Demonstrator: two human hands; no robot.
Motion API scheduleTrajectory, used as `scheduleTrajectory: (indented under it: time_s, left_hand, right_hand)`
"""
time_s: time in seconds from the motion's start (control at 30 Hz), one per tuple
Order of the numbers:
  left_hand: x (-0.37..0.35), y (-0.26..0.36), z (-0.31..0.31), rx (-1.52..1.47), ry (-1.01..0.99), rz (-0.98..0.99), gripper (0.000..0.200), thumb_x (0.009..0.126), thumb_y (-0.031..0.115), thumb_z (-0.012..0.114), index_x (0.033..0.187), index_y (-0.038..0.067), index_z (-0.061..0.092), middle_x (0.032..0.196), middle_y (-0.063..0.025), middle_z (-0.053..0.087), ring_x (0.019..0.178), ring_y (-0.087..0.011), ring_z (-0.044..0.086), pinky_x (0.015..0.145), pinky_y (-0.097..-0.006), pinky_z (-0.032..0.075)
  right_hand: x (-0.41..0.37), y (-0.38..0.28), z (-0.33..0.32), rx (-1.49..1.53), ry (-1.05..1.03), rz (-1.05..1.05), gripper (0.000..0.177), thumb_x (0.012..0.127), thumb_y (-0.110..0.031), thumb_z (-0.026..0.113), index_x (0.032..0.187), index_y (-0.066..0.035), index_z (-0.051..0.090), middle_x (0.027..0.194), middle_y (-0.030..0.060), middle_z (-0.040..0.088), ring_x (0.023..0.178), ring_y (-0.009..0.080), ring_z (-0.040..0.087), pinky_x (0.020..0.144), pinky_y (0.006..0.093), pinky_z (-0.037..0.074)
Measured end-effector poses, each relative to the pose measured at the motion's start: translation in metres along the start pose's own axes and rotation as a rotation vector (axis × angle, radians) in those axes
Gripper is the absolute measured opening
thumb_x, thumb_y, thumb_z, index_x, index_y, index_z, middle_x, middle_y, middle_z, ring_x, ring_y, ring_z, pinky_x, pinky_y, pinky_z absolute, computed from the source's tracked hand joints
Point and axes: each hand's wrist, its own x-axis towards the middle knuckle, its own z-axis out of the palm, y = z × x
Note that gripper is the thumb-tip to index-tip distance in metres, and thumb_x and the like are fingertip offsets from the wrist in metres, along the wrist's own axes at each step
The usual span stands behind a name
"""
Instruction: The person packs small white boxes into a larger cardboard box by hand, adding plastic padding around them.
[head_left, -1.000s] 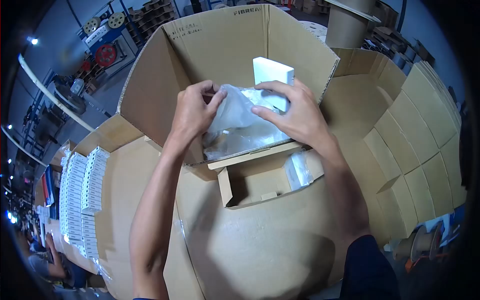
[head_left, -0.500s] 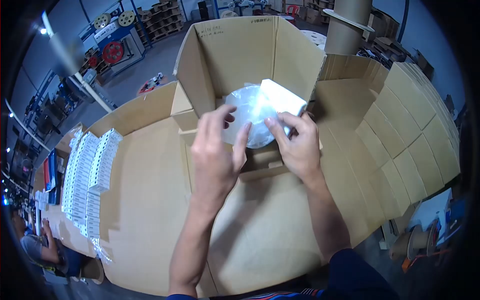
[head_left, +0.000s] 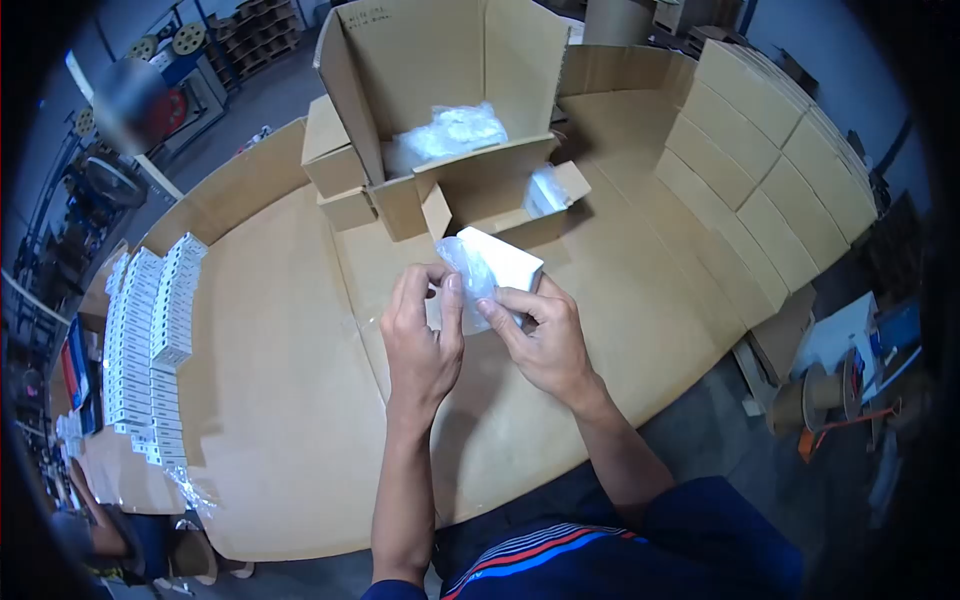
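My left hand (head_left: 424,330) pinches a clear plastic bag (head_left: 472,272) while my right hand (head_left: 547,342) grips a flat white box (head_left: 506,259) beside it, above the brown tabletop (head_left: 280,400), near an open carton (head_left: 402,209)

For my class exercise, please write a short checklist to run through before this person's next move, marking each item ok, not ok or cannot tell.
1. White box held by the right hand: ok.
2. Left hand gripping the clear bag: cannot tell; its fingertips are at the bag's edge.
3. Bag's mouth open: cannot tell.
4. Small carton open: ok; a plastic-wrapped item stands at its right end.
5. Right hand free for another item: not ok; the box occupies it.
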Motion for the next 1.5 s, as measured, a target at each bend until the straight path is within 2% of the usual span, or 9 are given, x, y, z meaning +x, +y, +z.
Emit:
scheduleTrajectory:
  time_s: [0.37,0.6,0.7,0.83,0.97,1.07,1.13,1.27,1.5]
  left_hand:
    - [-0.036,-0.006,0.003,-0.116,-0.073,-0.072,0.021,0.093,0.014,0.075,0.105,-0.002,0.068,0.100,-0.0160,0.069,0.087,-0.0270,0.066,0.079,-0.0380,0.052]
    - [-0.043,-0.014,0.005,-0.111,-0.129,-0.084,0.020,0.097,0.013,0.070,0.104,-0.006,0.067,0.097,-0.0117,0.069,0.088,-0.0176,0.065,0.080,-0.0328,0.051]
    - [-0.046,-0.017,0.010,-0.171,-0.070,-0.137,0.014,0.097,0.010,0.064,0.100,-0.003,0.066,0.096,-0.0185,0.069,0.090,-0.0274,0.069,0.083,-0.0391,0.053]
    - [-0.040,-0.011,0.005,-0.149,0.072,-0.333,0.014,0.105,0.010,0.050,0.098,-0.001,0.055,0.068,-0.0136,0.066,0.066,-0.0241,0.068,0.066,-0.0375,0.054]
    - [-0.035,-0.009,0.001,-0.124,-0.094,-0.349,0.015,0.110,0.015,0.046,0.105,0.000,0.050,0.064,-0.0122,0.066,0.058,-0.0235,0.066,0.059,-0.0382,0.052]
    - [-0.027,-0.020,-0.010,-0.044,-0.184,-0.213,0.021,0.113,0.022,0.044,0.107,0.002,0.048,0.064,-0.0059,0.064,0.052,-0.0087,0.048,0.051,-0.0280,0.040]
    - [-0.019,-0.021,-0.022,-0.057,-0.235,-0.285,0.019,0.111,0.020,0.045,0.108,0.001,0.049,0.069,-0.0138,0.069,0.054,-0.0182,0.053,0.057,-0.0351,0.044]
    - [-0.011,-0.021,-0.042,-0.075,-0.345,-0.310,0.020,0.112,0.021,0.046,0.109,0.001,0.049,0.074,-0.0169,0.071,0.054,-0.0216,0.048,0.059,-0.0389,0.041]
    - [0.005,-0.007,-0.052,-0.061,-0.470,-0.446,0.018,0.111,0.021,0.050,0.114,0.003,0.050,0.066,-0.0086,0.060,0.066,-0.0151,0.058,0.067,-0.0345,0.047]
  right_hand:
    - [-0.040,0.001,-0.009,-0.094,-0.021,0.052,0.023,0.078,-0.010,0.091,0.092,0.002,0.078,0.103,0.0144,0.069,0.091,0.0216,0.069,0.075,0.0335,0.055]
    - [-0.044,0.015,-0.010,-0.134,-0.027,-0.042,0.024,0.074,-0.013,0.091,0.091,-0.001,0.079,0.105,0.0172,0.070,0.093,0.0309,0.070,0.081,0.0398,0.057]
    - [-0.047,0.015,-0.008,-0.148,-0.057,0.019,0.025,0.075,-0.014,0.092,0.091,-0.001,0.079,0.103,0.0174,0.069,0.094,0.0303,0.070,0.081,0.0392,0.056]
    - [-0.049,0.023,-0.013,-0.127,-0.075,0.163,0.028,0.076,-0.016,0.092,0.092,0.000,0.076,0.102,0.0168,0.067,0.094,0.0285,0.069,0.081,0.0379,0.055]
    - [-0.052,0.041,-0.015,0.090,-0.126,0.209,0.025,0.083,-0.016,0.089,0.090,0.000,0.071,0.105,0.0130,0.062,0.091,0.0203,0.064,0.079,0.0346,0.053]
    - [-0.054,0.042,-0.023,0.256,-0.169,0.330,0.021,0.088,-0.014,0.085,0.088,-0.001,0.070,0.107,0.0104,0.059,0.094,0.0173,0.061,0.082,0.0329,0.052]
    - [-0.054,0.048,-0.029,0.461,-0.174,0.405,0.019,0.090,-0.013,0.083,0.086,-0.001,0.069,0.108,0.0088,0.058,0.098,0.0162,0.059,0.085,0.0319,0.050]
    - [-0.038,0.033,-0.033,0.363,-0.136,0.315,0.013,0.092,-0.013,0.080,0.094,-0.001,0.073,0.110,0.0094,0.059,0.110,0.0193,0.058,0.096,0.0322,0.047]
    - [-0.030,0.050,-0.012,0.217,-0.460,0.341,0.017,0.091,-0.016,0.082,0.101,-0.003,0.076,0.113,0.0129,0.060,0.108,0.0213,0.059,0.093,0.0327,0.048]
